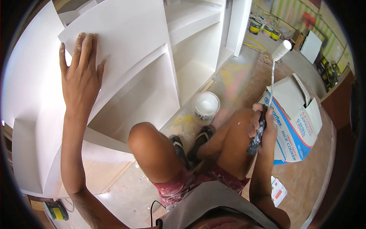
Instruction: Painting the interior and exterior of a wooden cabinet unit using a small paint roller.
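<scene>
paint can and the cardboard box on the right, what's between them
In the head view, the right knee and the right hand gripping the roller handle come between the open paint can and the cardboard box.

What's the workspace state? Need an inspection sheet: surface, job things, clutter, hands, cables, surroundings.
Surface: floor stained yellow and pink beside the white cabinet.
Job things: paint roller, head raised; open pail, white inside.
Clutter: blue-and-white carton, flaps up; printed paper near it.
Hands: left hand spread on a white panel; right hand grips the roller's handle.
Cables: thin black cord by the lap; ends unclear.
Surroundings: black-and-yellow cans, striped curtain.
</scene>
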Tool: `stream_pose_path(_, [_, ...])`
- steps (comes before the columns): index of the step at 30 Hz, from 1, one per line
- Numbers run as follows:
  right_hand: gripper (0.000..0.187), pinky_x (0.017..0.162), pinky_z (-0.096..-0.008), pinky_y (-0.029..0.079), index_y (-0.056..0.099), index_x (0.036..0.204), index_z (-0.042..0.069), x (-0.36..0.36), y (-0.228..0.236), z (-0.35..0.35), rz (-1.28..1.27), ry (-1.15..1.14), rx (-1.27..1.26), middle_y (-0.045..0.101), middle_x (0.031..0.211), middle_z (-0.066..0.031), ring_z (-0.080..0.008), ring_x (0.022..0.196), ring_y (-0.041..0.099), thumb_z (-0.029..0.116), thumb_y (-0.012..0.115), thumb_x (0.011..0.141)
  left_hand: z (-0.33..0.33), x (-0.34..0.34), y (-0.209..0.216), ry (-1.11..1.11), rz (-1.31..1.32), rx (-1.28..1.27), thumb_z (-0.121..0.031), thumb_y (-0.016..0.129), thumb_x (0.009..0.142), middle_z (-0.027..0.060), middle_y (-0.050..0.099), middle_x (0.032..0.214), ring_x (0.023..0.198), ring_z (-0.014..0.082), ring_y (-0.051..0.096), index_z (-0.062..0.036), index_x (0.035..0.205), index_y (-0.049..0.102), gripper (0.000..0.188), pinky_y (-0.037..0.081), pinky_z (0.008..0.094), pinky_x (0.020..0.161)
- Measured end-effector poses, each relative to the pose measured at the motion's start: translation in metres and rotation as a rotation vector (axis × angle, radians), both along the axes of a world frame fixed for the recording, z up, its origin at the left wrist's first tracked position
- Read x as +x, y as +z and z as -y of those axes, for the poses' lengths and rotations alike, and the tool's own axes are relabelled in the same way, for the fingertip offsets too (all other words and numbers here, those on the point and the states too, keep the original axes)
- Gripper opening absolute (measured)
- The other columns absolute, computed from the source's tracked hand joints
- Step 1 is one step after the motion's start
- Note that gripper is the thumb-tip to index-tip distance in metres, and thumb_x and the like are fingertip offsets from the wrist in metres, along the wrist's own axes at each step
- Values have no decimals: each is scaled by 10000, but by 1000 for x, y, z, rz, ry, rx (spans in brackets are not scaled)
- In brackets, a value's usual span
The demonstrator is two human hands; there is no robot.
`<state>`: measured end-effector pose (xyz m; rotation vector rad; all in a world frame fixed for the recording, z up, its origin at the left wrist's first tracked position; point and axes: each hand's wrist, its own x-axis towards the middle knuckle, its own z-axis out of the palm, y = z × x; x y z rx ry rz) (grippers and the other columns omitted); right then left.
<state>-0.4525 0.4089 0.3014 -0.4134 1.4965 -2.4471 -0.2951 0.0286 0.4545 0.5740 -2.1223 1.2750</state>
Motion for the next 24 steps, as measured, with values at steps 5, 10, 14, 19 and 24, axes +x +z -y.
stream_pose_path(5, [506,417,-240,390,545,1144,-48,25,-10,-37,-91,-4,-73,470,600,-41,-121,427,467,431,432,1026,-9,1,-4,29,8,42,-308,587,943,-2,384,1482,1409,147,316,-124,1436,440,547,183,461,1210])
stream_pose_path(10, [539,416,-239,386,545,1129,-47,42,-33,-48,-79,-5,-18,494,604,-41,-125,431,487,472,467,1003,-5,-2,-5,41,17,7,-309,572,954,-31,343,1520,1428,144,289,-134,1462,404,563,185,461,1205])
stream_pose_path(14, [520,408,-239,385,564,1142,-17,48,-41,-45,-80,65,123,474,590,-28,-119,428,483,469,426,1018,-1,-2,-5,-19,25,-3,-301,569,955,-56,292,1560,1441,148,271,-142,1480,378,580,176,462,1202])
stream_pose_path(19, [564,416,-236,388,565,1112,-49,48,-37,-46,-98,12,148,498,602,-34,-118,448,507,495,471,995,-7,-1,-11,-25,4,61,-275,568,960,-35,297,1563,1443,167,274,-136,1473,385,562,172,469,1198])
stream_pose_path(24, [549,379,-229,384,549,1134,-48,49,-39,-48,-148,-54,185,467,584,-23,-105,403,470,473,423,1017,-48,-10,-15,-287,-29,371,-271,617,937,75,606,1297,1297,234,502,-56,1226,621,360,262,476,1151])
